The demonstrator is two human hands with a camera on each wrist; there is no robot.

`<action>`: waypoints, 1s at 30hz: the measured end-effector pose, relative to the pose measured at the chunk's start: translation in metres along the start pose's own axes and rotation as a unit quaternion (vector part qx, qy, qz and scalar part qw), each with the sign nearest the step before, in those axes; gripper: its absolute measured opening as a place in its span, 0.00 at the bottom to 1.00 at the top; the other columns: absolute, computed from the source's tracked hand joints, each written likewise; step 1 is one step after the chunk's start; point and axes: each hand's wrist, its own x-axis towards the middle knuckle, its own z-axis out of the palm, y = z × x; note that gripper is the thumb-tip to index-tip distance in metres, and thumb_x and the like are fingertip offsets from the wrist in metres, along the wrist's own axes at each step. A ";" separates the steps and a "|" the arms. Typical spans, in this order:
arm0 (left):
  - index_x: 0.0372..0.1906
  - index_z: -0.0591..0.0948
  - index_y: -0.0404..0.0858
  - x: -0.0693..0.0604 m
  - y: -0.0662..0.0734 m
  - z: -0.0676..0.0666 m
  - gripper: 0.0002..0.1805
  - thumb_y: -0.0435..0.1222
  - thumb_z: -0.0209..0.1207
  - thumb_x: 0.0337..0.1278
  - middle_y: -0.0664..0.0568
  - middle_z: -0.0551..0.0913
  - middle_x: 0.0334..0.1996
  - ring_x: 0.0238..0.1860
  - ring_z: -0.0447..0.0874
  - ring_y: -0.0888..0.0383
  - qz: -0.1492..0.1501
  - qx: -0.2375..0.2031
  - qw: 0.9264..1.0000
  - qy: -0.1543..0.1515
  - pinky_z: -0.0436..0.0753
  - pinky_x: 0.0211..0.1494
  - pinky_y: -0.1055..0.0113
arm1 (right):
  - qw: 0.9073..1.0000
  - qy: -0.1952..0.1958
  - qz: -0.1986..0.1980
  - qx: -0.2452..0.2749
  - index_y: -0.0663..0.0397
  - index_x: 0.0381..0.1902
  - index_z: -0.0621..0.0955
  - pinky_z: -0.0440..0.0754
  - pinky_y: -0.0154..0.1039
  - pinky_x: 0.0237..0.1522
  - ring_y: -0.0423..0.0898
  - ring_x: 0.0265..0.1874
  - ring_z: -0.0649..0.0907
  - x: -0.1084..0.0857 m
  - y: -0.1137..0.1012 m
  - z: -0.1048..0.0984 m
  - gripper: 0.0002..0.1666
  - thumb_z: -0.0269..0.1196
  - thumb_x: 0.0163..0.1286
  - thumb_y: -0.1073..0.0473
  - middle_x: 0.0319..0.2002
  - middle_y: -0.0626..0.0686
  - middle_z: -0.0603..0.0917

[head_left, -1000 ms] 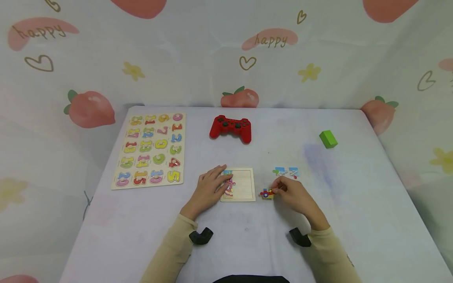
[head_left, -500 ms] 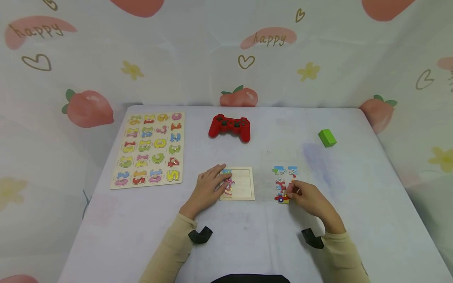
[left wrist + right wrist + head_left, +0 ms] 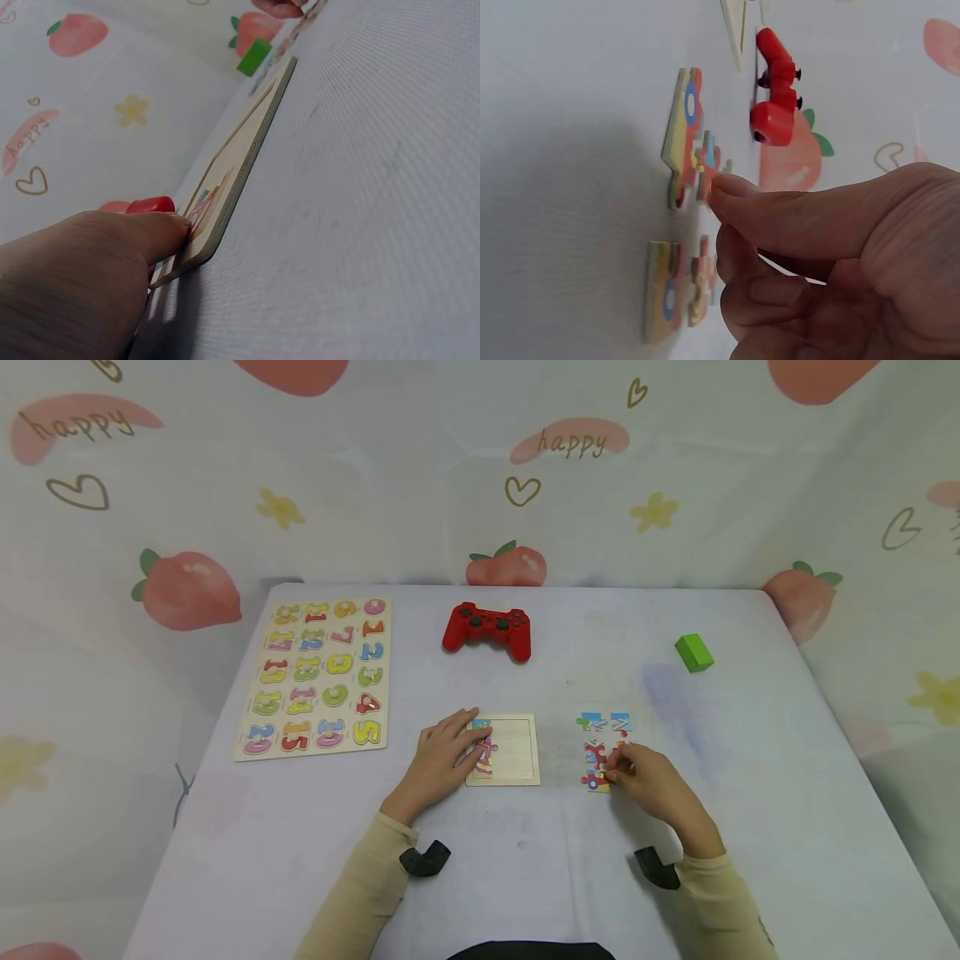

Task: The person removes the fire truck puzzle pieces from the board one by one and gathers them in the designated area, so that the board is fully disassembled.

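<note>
My left hand [image 3: 444,758] rests on the left side of a square wooden puzzle tray [image 3: 536,752], its thumb [image 3: 169,234] on the colourful pieces fitted there. The rest of the tray's recess is bare. At the tray's right, my right hand [image 3: 654,783] pinches the right end of a puzzle piece [image 3: 595,782] printed with a red vehicle and blue wheel, low at the table. Behind that piece lies a red and blue piece [image 3: 595,753]; two blue-topped pieces, one of them the right one [image 3: 621,722], lie farther back. The hand partly hides other pieces, including one with a wheel [image 3: 664,292].
A number puzzle board [image 3: 315,681] lies at the left of the white table. Behind the tray sits a red game controller [image 3: 487,628]. A green block [image 3: 694,652] stands at the back right. A printed cloth hangs behind the table.
My right hand has moved right with the vehicle piece, bringing it near the other loose pieces, then shifted slightly left. My left hand has stayed on the tray.
</note>
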 end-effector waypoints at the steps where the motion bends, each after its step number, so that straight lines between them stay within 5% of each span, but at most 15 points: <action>1: 0.63 0.75 0.52 0.000 0.000 0.000 0.21 0.46 0.53 0.67 0.54 0.63 0.72 0.73 0.55 0.54 0.000 0.000 1.000 0.000 0.63 0.63 0.50 | 1.000 0.003 0.002 -0.001 0.57 0.32 0.79 0.73 0.38 0.31 0.44 0.29 0.74 -0.001 -0.001 -0.001 0.03 0.63 0.62 0.67 0.29 0.49 0.79; 15: 0.63 0.75 0.53 0.000 0.000 0.001 0.20 0.46 0.51 0.68 0.55 0.62 0.72 0.73 0.55 0.56 -0.008 -0.006 1.000 0.002 0.61 0.64 0.50 | 0.990 0.122 0.067 0.027 0.62 0.40 0.79 0.71 0.38 0.26 0.47 0.27 0.75 0.001 -0.017 -0.024 0.16 0.56 0.72 0.53 0.31 0.55 0.81; 25: 0.65 0.74 0.51 -0.001 0.000 0.000 0.24 0.48 0.54 0.65 0.53 0.61 0.72 0.73 0.56 0.54 0.001 0.000 1.000 0.001 0.62 0.63 0.49 | 0.996 0.086 -0.006 0.026 0.58 0.38 0.80 0.72 0.37 0.25 0.42 0.21 0.74 0.030 -0.061 0.006 0.10 0.59 0.70 0.56 0.26 0.50 0.80; 30: 0.70 0.66 0.46 0.001 0.001 0.000 0.31 0.50 0.55 0.64 0.54 0.63 0.72 0.72 0.57 0.55 -0.015 0.006 1.000 -0.003 0.63 0.63 0.49 | 0.998 0.024 -0.059 0.009 0.56 0.38 0.80 0.74 0.36 0.29 0.43 0.26 0.75 0.051 -0.083 0.035 0.05 0.62 0.67 0.60 0.29 0.49 0.78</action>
